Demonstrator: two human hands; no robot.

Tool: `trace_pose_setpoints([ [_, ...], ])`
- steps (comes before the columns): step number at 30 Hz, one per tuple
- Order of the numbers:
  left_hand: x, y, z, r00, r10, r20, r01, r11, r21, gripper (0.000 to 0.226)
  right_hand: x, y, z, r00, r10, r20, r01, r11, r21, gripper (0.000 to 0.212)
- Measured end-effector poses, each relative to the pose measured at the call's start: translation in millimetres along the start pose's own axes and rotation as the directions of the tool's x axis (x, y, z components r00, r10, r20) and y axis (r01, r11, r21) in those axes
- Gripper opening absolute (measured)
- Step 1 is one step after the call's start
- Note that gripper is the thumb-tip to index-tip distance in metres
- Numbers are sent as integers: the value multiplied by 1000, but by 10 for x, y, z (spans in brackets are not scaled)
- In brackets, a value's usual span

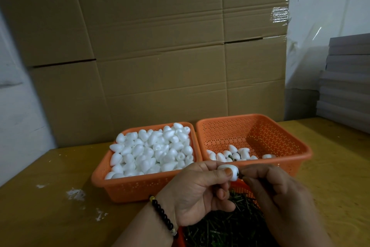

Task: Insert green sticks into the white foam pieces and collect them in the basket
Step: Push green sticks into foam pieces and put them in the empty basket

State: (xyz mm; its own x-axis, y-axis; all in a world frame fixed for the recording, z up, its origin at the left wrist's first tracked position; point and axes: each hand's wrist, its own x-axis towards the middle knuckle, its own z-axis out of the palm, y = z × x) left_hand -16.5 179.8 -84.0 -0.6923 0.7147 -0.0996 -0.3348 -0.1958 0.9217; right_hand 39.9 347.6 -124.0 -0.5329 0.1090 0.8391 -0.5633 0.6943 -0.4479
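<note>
**Stick going into the foam, over the gap between the three baskets**

Above the near basket of green sticks [226, 226] you hold both hands close together, and that placement makes sense: supply sits right under your fingers, so each new stick is a short reach. Your left hand [197, 192] pinches one white foam piece [228, 172] between thumb and forefinger, with the other fingers curled loosely below, so its open end faces right toward the other hand. Your right hand [280, 192] has its fingertips pressed together on something thin and dark at the foam's right end, judged to be a green stick, though the stick itself is almost hidden by the fingers. A green-dark spot shows where it meets the foam, so the insertion looks under way or just finishing

Behind your hands, the left basket [104, 182] is heaped with bare foam pieces [152, 150], your stock. The right basket [300, 152] holds only a few finished pieces [230, 155] along its near edge, some showing green; it touches the left basket side by side. That suggests the job is in its early part

Keep the foam gripped lightly; it likely dents under a hard squeeze. White crumbs [76, 194] lie on the wooden table [40, 216] to your left, with cardboard boxes [156, 46] behind
</note>
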Motion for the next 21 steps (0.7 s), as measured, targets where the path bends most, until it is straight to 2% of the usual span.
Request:
trace_pose_setpoints([
  [10, -4, -4, 19, 1000, 2, -6, -2, 1000, 28, 20, 5, -8, 5, 999, 30, 22, -30, 1000, -1, 12],
  [15, -6, -7, 13, 1000, 0, -5, 0, 1000, 13, 14, 5, -14, -10, 999, 38, 38, -38, 999, 5, 10],
  [21, -6, -3, 12, 1000, 0, -24, 1, 1000, 14, 20, 7, -36, -12, 996, 66, 61, -67, 998, 16, 11],
])
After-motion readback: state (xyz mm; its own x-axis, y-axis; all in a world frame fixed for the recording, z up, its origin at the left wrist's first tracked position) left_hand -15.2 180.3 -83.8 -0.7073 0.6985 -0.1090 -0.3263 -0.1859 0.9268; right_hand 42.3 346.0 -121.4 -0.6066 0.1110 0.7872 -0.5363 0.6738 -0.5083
